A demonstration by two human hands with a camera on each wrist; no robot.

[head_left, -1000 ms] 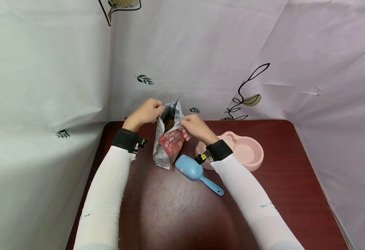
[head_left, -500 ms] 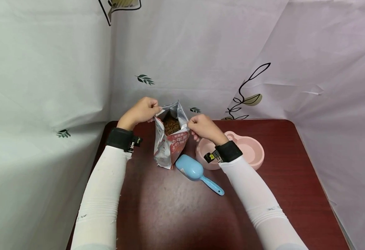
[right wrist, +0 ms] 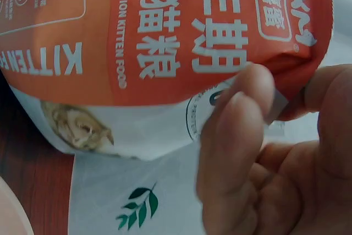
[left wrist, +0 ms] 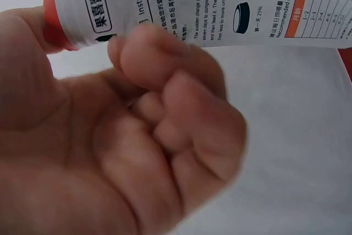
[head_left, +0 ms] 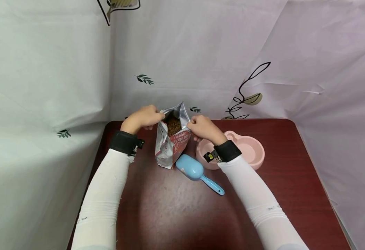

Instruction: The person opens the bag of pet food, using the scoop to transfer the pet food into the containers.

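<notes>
A red and white kitten food bag stands upright on the dark red table, its top open with brown kibble showing inside. My left hand pinches the left edge of the bag's mouth, and my right hand pinches the right edge. The left wrist view shows curled fingers against the bag's printed back. In the right wrist view my fingers grip the bag's red front.
A light blue scoop lies on the table just right of the bag's base. A pink pet bowl sits to the right, partly behind my right wrist. White printed sheets wall in the table at the back and sides.
The bag's mouth has been pulled wider open, showing more kibble. Both hands have dropped slightly, and the right hand has moved right along the edge.
</notes>
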